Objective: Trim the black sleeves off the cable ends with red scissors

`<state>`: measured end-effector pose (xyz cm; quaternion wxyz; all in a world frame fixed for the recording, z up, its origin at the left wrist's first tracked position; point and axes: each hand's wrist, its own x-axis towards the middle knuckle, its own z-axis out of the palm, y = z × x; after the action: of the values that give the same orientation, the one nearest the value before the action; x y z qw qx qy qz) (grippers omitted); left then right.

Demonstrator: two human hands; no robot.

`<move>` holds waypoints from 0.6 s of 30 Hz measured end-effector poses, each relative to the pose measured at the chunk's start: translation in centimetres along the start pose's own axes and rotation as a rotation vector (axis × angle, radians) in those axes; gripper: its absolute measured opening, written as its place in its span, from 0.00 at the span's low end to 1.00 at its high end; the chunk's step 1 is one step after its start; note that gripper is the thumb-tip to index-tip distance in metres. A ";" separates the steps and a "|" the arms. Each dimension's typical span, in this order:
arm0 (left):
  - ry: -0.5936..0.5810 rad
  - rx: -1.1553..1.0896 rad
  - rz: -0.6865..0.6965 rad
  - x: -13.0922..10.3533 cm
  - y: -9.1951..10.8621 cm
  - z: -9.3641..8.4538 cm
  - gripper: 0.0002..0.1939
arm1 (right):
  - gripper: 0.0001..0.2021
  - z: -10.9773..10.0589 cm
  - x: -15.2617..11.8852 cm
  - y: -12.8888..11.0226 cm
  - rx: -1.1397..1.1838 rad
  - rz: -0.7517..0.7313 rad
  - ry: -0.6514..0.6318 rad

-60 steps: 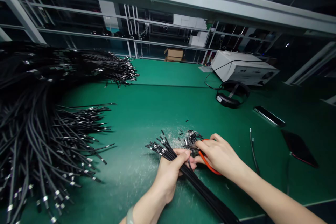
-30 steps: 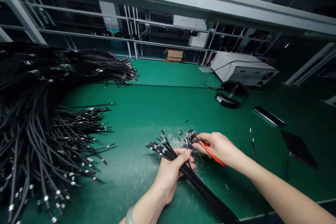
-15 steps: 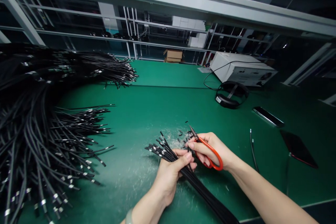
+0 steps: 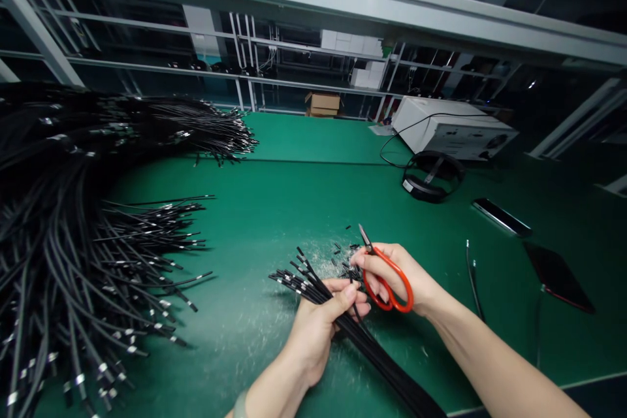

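Note:
My left hand (image 4: pixel 326 317) is closed around a bundle of black cables (image 4: pixel 382 359), whose ends with silvery-white bands fan out to the upper left. One cable stands apart from the bundle between the left thumb and fingers. In my right hand (image 4: pixel 392 268) is a pair of scissors (image 4: pixel 402 281) with red handles, its dark blades pointing up and away. The right fingertips are close to the end of the separated cable; whether they touch it I cannot tell. Short black cut pieces (image 4: pixel 349 271) and pale fibres lie on the green mat just beyond the hands.
A large heap of black cables (image 4: pixel 73 222) covers the left side of the green table (image 4: pixel 274 196). Toward the right are a black headset (image 4: pixel 431 177), a white machine (image 4: pixel 450 130), a phone (image 4: pixel 500 217), a dark flat panel (image 4: pixel 558 277) and loose cable (image 4: pixel 473 281).
The scissors have turned more upright in my right hand, with their handles wider apart. My left hand and the cable bundle have barely moved.

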<state>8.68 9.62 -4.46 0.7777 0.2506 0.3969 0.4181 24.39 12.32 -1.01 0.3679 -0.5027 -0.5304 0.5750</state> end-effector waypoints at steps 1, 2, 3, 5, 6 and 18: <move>-0.002 0.002 -0.003 0.0 0.0 0.0 0.11 | 0.18 0.0 0.0 0.0 0.024 -0.003 0.015; -0.007 0.005 -0.004 0.0 0.0 0.0 0.11 | 0.20 0.0 0.0 0.0 0.051 0.000 0.008; -0.014 0.009 -0.002 -0.1 0.1 0.0 0.11 | 0.22 0.0 0.1 0.0 0.077 0.011 -0.022; -0.030 0.014 0.006 -0.1 0.2 0.1 0.09 | 0.22 -0.1 0.1 0.1 0.105 0.041 -0.101; -0.038 0.015 0.010 -0.1 0.2 0.1 0.09 | 0.20 -0.1 0.2 0.1 0.104 0.051 -0.127; -0.076 0.033 0.065 0.2 0.0 0.1 0.10 | 0.11 1.0 -1.2 0.7 -0.175 -0.108 0.096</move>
<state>8.85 9.79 -4.51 0.7739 0.2919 0.3656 0.4269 23.78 10.87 -1.51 0.3779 -0.5305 -0.5868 0.4810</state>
